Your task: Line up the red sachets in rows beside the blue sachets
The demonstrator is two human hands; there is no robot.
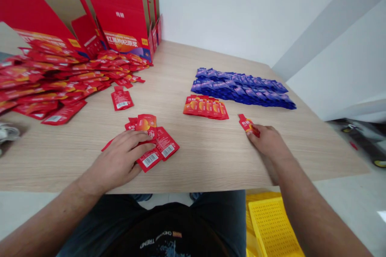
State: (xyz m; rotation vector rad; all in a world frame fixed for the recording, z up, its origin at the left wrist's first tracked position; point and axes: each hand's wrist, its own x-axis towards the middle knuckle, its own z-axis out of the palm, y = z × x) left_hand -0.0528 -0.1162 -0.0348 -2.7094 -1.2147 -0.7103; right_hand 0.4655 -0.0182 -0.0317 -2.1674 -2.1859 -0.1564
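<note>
a red sachet (246,123) is pinched at its lower end by the right hand (268,144), with the fingers bunched together and curled round it and its top end sticking out past them. the left hand (119,160) lies over a small loose pile of red sachets (165,143), its fingers (141,141) close together and pressed flat on top. whether they grip anything, i cannot tell.

taking the short row of orange-faced sachets (205,107) as the mark, the pinched sachet is just to its right and slightly nearer the person, and the left hand's pile is to its left, also nearer. so far that row holds only a handful of overlapping sachets. directly behind it, a long block of blue sachets (243,88) lies in tight, overlapping rows. well to the left of the row, a much larger heap of red sachets (51,76) still lies loose and sprawling, with one stray sachet (122,99) between it and the left hand. red printed cardboard cartons (117,12) stand open behind that heap. a yellow plastic crate (271,225) sits on the floor below the table edge, nearer the person than the row.
</note>
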